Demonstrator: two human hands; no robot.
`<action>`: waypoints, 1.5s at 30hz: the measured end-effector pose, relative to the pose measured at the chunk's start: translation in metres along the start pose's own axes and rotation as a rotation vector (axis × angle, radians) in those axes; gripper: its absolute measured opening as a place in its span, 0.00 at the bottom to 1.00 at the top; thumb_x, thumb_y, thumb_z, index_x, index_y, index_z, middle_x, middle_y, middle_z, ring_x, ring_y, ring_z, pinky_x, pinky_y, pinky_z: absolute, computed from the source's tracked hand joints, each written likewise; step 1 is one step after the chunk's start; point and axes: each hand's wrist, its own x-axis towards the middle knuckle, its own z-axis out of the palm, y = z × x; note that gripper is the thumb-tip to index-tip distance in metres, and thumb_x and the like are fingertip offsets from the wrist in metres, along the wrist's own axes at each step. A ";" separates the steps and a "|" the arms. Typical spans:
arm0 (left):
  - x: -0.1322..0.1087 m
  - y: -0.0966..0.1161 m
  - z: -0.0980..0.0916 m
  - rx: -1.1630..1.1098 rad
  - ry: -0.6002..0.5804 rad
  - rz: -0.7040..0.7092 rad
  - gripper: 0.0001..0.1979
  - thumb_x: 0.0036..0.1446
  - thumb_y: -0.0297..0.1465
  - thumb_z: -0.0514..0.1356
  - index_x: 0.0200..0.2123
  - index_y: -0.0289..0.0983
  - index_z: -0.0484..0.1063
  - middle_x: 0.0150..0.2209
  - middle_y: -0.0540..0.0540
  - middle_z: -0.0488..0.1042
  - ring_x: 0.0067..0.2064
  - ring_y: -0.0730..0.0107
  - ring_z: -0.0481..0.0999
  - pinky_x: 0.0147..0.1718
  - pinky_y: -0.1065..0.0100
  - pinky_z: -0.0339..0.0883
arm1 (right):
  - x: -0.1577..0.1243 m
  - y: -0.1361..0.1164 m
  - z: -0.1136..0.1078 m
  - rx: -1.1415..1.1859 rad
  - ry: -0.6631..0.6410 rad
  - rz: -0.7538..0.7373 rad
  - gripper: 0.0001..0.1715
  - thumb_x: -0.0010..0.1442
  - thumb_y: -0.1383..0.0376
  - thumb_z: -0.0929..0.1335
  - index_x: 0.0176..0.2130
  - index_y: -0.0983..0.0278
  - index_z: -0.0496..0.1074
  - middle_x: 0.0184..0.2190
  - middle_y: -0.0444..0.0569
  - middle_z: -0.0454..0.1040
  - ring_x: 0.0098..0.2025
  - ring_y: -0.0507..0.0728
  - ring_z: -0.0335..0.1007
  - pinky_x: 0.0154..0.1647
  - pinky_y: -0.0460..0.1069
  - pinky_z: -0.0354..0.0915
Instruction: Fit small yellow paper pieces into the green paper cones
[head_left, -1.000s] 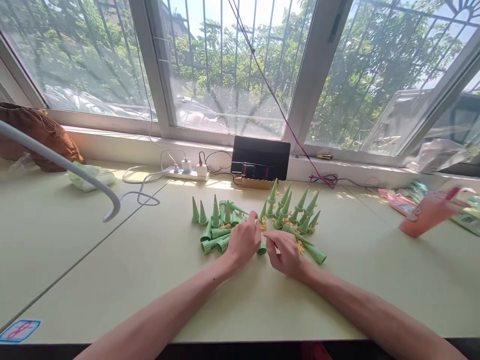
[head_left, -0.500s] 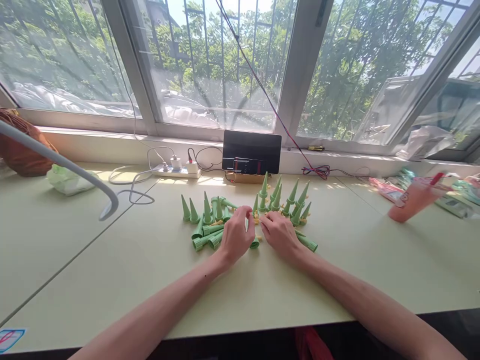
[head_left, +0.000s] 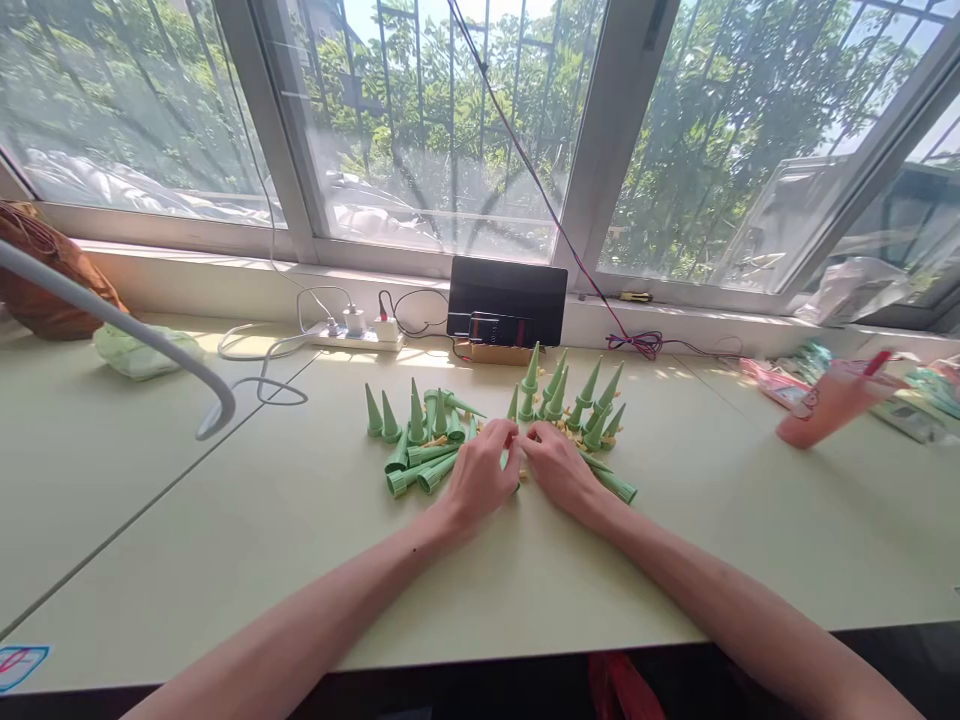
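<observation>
Your fingertips (head_left: 516, 441) pinched together mid-pile; can't tell what's clamped, likely small yellow bit. Left hand (head_left: 480, 480) covers lying green cone (head_left: 510, 477), long axis roughly 12-to-6. Right hand (head_left: 559, 470) at its 3 o'clock. Standing cones (head_left: 574, 398) at 12. Since half second ago, hands closed up.

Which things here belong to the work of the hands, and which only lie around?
In the work: left hand, right hand, green cones, small yellow pieces.
Lying around: power strip, black screen, pink cup, green cloth.
</observation>
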 end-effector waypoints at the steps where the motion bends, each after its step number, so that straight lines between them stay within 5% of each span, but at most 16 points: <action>1: 0.000 0.000 0.000 -0.002 -0.004 -0.001 0.03 0.61 0.25 0.54 0.36 0.38 0.65 0.34 0.49 0.73 0.25 0.74 0.67 0.28 0.71 0.60 | 0.000 0.000 -0.001 0.000 -0.001 0.002 0.16 0.61 0.79 0.61 0.39 0.64 0.74 0.33 0.48 0.65 0.33 0.54 0.58 0.32 0.45 0.55; 18: 0.000 0.002 -0.002 -0.006 -0.035 0.003 0.04 0.61 0.26 0.53 0.36 0.39 0.67 0.34 0.48 0.73 0.30 0.71 0.70 0.31 0.68 0.63 | 0.000 -0.003 -0.002 -0.055 -0.064 0.035 0.13 0.63 0.77 0.63 0.41 0.64 0.72 0.35 0.49 0.67 0.34 0.54 0.63 0.32 0.46 0.58; 26: -0.001 0.006 -0.004 -0.054 -0.099 0.031 0.05 0.59 0.24 0.53 0.34 0.39 0.66 0.32 0.49 0.70 0.31 0.70 0.69 0.33 0.69 0.63 | 0.002 -0.006 -0.007 -0.066 -0.165 0.053 0.10 0.63 0.75 0.63 0.40 0.64 0.71 0.35 0.49 0.66 0.29 0.52 0.62 0.24 0.47 0.50; 36: -0.001 0.003 -0.002 -0.035 -0.066 0.013 0.04 0.61 0.26 0.53 0.37 0.39 0.67 0.31 0.50 0.72 0.29 0.71 0.70 0.30 0.70 0.62 | -0.002 -0.005 -0.009 -0.018 -0.109 0.106 0.11 0.68 0.69 0.61 0.41 0.64 0.73 0.36 0.49 0.67 0.28 0.51 0.60 0.25 0.46 0.50; 45: 0.001 -0.003 -0.003 -0.034 -0.043 -0.025 0.07 0.63 0.27 0.52 0.40 0.39 0.69 0.23 0.53 0.69 0.23 0.74 0.67 0.25 0.72 0.58 | -0.005 -0.005 -0.008 0.030 -0.071 0.084 0.11 0.67 0.72 0.63 0.35 0.64 0.72 0.38 0.50 0.69 0.37 0.53 0.64 0.29 0.45 0.54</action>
